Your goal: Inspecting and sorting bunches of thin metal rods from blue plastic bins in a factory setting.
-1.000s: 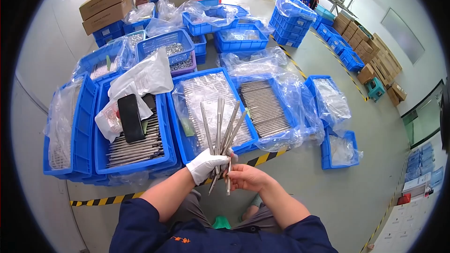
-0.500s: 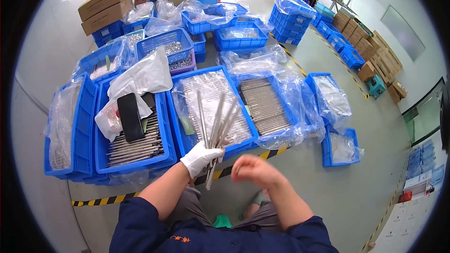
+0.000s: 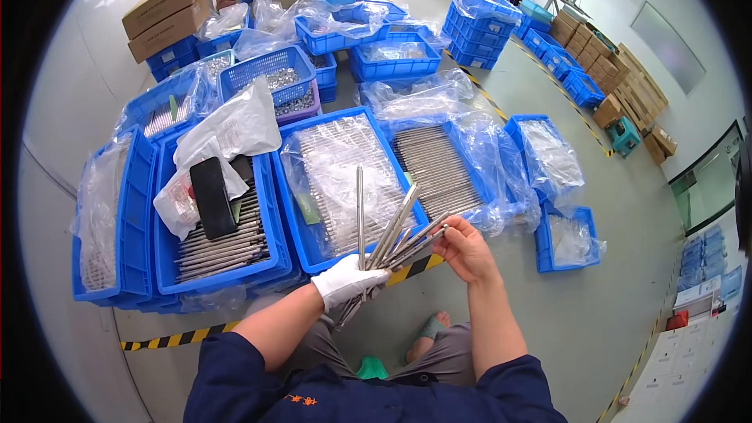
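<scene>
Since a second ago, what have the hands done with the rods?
The bare right hand let go, dropped back, and has now returned to pinch one rod's tip. The gloved left hand kept gripping the fanned metal rods. The blue crates have not moved.

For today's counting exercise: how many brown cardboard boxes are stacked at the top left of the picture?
2: the upper cardboard box lies on the lower cardboard box, behind the blue crates. More brown boxes line the far right wall; others may be hidden.
</scene>
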